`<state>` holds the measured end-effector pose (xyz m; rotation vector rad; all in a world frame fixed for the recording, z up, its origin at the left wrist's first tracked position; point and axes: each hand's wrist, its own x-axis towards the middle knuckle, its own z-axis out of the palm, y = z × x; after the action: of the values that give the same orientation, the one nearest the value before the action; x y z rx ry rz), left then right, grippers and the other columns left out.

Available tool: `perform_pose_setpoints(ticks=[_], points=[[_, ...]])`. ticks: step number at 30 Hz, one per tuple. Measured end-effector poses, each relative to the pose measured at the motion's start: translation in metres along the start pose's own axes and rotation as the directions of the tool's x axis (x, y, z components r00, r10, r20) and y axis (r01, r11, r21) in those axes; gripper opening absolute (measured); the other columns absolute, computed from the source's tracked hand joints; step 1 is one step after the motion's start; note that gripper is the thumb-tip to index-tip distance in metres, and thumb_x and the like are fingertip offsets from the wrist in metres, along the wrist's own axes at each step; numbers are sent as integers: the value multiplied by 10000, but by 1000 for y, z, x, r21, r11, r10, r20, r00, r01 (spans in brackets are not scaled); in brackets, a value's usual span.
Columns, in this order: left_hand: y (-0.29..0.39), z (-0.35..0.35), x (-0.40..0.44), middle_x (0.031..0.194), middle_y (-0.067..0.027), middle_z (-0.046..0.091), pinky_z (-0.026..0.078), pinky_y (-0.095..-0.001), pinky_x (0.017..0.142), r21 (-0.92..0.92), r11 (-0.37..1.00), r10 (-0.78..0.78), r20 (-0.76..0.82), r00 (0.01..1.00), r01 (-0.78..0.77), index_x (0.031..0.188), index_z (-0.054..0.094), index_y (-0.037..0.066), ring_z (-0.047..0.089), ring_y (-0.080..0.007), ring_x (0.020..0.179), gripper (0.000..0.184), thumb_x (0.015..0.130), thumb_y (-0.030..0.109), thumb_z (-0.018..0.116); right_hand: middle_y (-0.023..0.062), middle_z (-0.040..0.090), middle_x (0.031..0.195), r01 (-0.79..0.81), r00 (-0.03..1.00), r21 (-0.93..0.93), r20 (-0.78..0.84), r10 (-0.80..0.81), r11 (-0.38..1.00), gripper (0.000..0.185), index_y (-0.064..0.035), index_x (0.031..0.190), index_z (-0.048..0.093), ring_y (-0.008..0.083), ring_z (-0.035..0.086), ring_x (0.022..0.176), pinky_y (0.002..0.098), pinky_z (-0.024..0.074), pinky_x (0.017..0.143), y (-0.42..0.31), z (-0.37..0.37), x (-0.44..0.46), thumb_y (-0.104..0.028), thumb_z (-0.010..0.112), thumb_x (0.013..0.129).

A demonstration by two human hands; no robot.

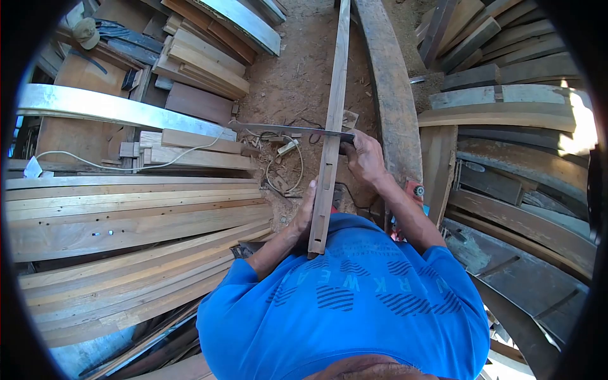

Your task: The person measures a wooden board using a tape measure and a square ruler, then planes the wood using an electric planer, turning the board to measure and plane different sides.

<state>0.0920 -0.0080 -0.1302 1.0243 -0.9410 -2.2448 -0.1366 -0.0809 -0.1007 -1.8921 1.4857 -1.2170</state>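
My right hand (367, 158) is closed round the dark handle of a handsaw (285, 130). The saw's long thin blade reaches left across a narrow wooden beam (334, 130). Along its near part, the beam has several slots cut into its face, and its near end lies against my blue shirt. My left hand (306, 208) holds the beam's left side below the saw, with part of its fingers hidden behind the wood.
A thick plank (391, 82) runs lengthwise to the right of the beam. Stacked boards (139, 218) fill the left side, and more timber (513, 117) lies at right. On the dusty floor (285, 76) sit a white power strip (287, 147) and loose cords.
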Motion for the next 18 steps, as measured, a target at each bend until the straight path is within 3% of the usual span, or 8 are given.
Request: perform_pose_setpoints(ticks=[4, 7, 9, 15, 18], points=[[-23, -16, 0, 1021, -59, 643, 561, -311, 763, -186, 982, 7, 137, 990, 19, 1417, 502, 114, 662, -160, 882, 749, 974, 715, 437, 211, 664, 873, -22, 999, -47, 38, 24, 999, 106, -32, 987, 627, 442, 655, 843, 501, 508, 714, 3, 1, -1, -52, 656, 887], [-24, -8, 3, 969, -89, 645, 574, -333, 699, -408, 910, -13, 155, 988, 76, 1420, 496, 124, 678, -203, 789, 750, 932, 693, 534, 225, 663, 868, -93, 994, 9, 54, 93, 996, 96, -14, 988, 628, 429, 657, 837, 490, 506, 718, -1, 0, 5, -58, 648, 905], [-21, -8, 5, 972, -88, 645, 573, -353, 714, -473, 876, 4, 201, 980, 93, 1416, 502, 132, 675, -212, 806, 734, 926, 675, 564, 230, 661, 865, -195, 978, 131, 96, 183, 972, 101, -1, 994, 629, 419, 659, 821, 482, 504, 717, -12, -11, 9, -53, 645, 909], [37, 30, -9, 1044, -94, 667, 572, -432, 795, -541, 834, 98, 343, 934, 111, 1422, 499, 142, 670, -243, 880, 710, 924, 637, 604, 208, 652, 849, 80, 996, 121, 34, -85, 989, 114, 11, 1020, 647, 394, 650, 747, 449, 510, 685, -86, -57, -1, -20, 646, 909], [61, 47, -12, 1123, -124, 651, 572, -483, 854, -520, 848, 103, 355, 929, 105, 1444, 480, 120, 673, -291, 968, 747, 916, 628, 625, 194, 645, 829, 78, 996, 184, 19, -83, 980, 104, 6, 1015, 647, 370, 645, 729, 424, 512, 673, -134, -84, -13, -9, 644, 912]])
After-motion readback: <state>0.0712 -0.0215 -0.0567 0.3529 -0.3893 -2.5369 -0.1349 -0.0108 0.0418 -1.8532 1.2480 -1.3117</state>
